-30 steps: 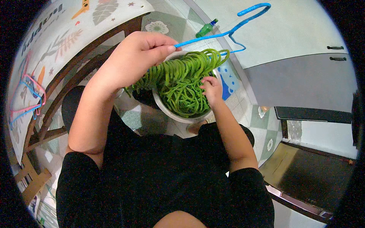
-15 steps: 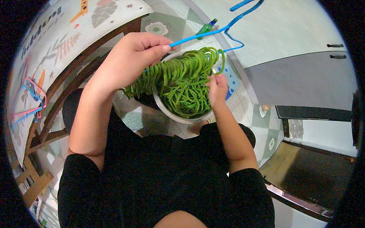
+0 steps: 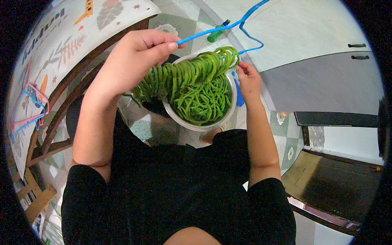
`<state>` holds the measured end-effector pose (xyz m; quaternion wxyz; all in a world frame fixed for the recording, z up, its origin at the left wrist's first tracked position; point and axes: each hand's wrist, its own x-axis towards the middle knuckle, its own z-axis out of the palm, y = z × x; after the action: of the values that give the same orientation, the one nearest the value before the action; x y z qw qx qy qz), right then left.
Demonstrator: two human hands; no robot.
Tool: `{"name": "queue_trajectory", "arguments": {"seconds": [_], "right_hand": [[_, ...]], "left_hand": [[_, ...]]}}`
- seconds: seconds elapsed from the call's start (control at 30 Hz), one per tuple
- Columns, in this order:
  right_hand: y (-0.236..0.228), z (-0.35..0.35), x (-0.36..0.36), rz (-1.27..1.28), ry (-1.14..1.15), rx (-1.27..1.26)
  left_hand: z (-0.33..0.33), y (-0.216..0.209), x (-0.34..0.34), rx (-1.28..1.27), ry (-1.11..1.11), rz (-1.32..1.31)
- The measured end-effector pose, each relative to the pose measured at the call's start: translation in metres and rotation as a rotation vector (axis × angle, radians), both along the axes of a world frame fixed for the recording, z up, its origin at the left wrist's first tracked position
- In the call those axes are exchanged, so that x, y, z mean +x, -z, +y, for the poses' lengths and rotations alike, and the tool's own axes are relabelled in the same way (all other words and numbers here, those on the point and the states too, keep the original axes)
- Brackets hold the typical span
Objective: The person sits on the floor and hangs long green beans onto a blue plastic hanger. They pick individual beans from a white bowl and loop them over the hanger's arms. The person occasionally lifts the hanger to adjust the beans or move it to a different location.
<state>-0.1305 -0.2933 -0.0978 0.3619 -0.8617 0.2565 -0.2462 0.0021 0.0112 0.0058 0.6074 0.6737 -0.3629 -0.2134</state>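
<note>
My left hand [image 3: 132, 61] grips a blue clothes hanger [image 3: 209, 31] by its upper arm, holding it aslant over a metal bowl [image 3: 193, 127]. Looped green long beans [image 3: 195, 67] hang close together along the hanger's lower bar, which they mostly cover. My right hand [image 3: 250, 83] is at the right end of this row, thumb and fingers pinched against the outermost bean loop. More green long beans [image 3: 203, 100] lie tangled in the bowl below. My left wrist hides the row's left end in part.
A green bottle [image 3: 218, 31] stands on the tiled floor beyond the bowl. At left is a wooden table with a printed cover [image 3: 67, 49]; pink and blue hangers [image 3: 32, 107] hang beside it. Grey and white cabinet doors [image 3: 322, 81] are at right.
My right hand has moved right and up from over the bowl, and the outermost bean loop now sits higher, at the end of the row. My left hand has shifted slightly up and left with the hanger.
</note>
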Motion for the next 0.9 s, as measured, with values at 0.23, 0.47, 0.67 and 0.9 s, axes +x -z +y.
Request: {"name": "queue_trajectory", "arguments": {"seconds": [0.23,0.47,0.67,0.9], "right_hand": [[0.044,-0.002,-0.012,0.139,0.095,0.006],[0.076,0.067,-0.036,0.747,-0.424,-0.365],[0.047,0.054,-0.036,0.566,-0.562,-0.426],[-0.037,0.028,-0.055,0.330,-0.389,0.226]], "left_hand": [[0.013,-0.015,-0.004,-0.034,-0.070,-0.009],[0.015,-0.017,-0.001,-0.078,-0.079,-0.005],[0.018,-0.018,0.000,0.007,-0.131,-0.034],[0.013,-0.005,0.007,0.000,-0.129,-0.035]]}}
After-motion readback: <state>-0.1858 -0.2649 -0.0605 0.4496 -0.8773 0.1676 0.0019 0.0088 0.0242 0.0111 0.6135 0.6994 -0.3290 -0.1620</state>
